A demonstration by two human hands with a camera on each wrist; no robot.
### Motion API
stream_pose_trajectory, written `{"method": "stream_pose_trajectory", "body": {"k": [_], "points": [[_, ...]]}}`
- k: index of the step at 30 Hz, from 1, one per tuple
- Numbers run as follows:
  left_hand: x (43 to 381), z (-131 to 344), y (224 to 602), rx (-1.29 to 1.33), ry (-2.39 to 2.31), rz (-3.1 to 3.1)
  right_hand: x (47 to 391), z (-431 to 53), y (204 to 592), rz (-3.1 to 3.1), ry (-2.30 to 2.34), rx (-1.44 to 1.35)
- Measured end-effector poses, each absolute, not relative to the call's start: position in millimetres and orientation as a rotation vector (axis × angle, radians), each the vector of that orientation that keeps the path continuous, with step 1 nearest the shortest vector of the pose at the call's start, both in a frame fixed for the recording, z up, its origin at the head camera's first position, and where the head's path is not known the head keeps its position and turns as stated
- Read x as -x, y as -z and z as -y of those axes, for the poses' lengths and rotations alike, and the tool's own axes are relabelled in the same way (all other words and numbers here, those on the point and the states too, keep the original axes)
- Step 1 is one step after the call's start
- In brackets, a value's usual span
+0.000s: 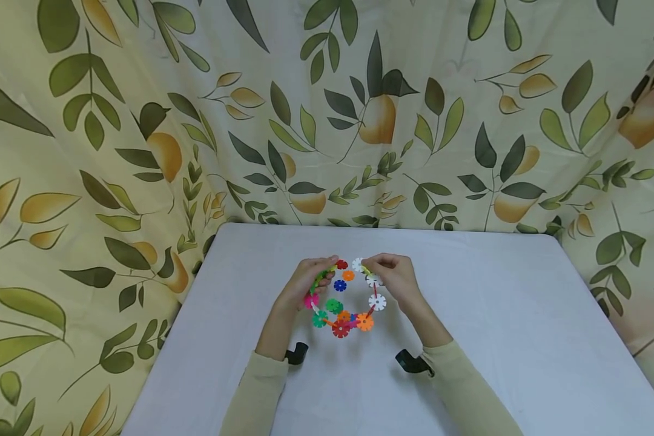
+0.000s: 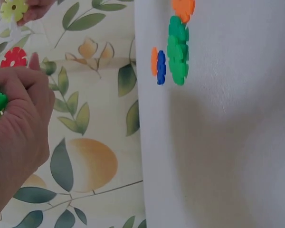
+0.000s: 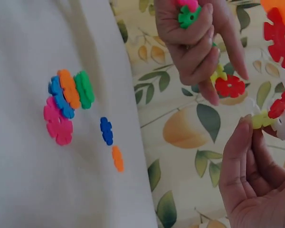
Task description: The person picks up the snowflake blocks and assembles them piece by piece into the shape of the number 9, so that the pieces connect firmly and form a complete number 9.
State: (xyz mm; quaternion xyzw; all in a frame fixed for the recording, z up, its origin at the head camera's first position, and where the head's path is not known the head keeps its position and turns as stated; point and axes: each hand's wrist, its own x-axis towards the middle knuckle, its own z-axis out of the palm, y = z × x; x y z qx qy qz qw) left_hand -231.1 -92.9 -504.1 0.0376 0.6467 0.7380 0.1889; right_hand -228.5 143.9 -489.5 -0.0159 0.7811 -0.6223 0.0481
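Both hands hold up a curved chain of colourful plastic snowflake discs (image 1: pixel 340 329), a loop with a small gap at its far side. My left hand (image 1: pixel 303 283) grips one end, its fingers curled round green and yellow discs. A red disc (image 3: pixel 230 87) forms that end, by the left fingertips in the right wrist view. My right hand (image 1: pixel 396 280) pinches the other end between thumb and fingers, at a yellow disc (image 3: pixel 262 119). At the tip beyond it is a white disc (image 1: pixel 357 264), facing the red one across the gap.
Loose discs lie on the white-covered table (image 1: pixel 196 369) below the chain: a blue disc (image 3: pixel 106 131), an orange disc (image 3: pixel 118 158), and an overlapping group with a green disc (image 3: pixel 84 89) and a pink disc (image 3: pixel 58 121). A leaf-patterned curtain (image 1: pixel 283 121) hangs behind the table's far edge.
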Motion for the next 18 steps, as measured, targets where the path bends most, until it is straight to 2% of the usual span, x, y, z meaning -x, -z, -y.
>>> {"method": "stream_pose_trajectory", "body": {"k": [18], "points": [[229,85,506,-0.057,-2.127,-1.770,222,-133,490,-2.389,1.999,-0.016]]}}
